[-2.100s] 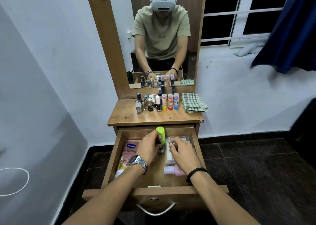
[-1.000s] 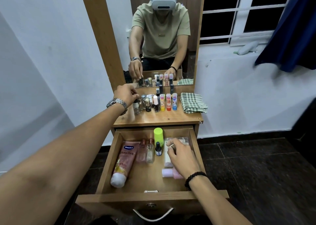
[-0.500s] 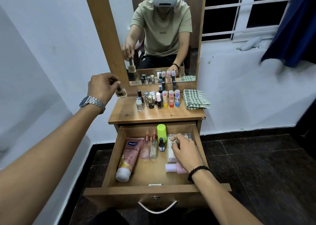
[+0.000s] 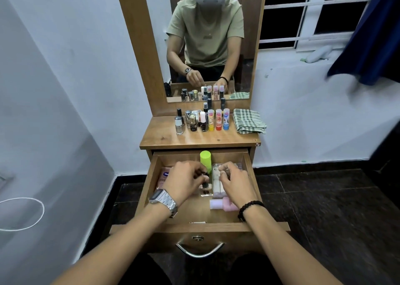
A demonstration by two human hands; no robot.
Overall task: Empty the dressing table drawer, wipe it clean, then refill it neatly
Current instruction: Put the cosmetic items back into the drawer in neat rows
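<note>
**Setting a small bottle into the refill row**

Lowering into the open drawer [image 4: 149,189], the left hand [image 4: 186,182] pinches a small dark-capped bottle [image 4: 205,184] upright, axis vertical, directly beneath its fingertips; the slot sits just left of the clear box [image 4: 216,183]; the right hand [image 4: 234,182], fingers curled on that box, steadies it; the left is nearer.

Wooden dressing table top [image 4: 173,138] bears a cluster of small bottles [image 4: 201,120] beside a folded checked cloth [image 4: 249,120]
</note>
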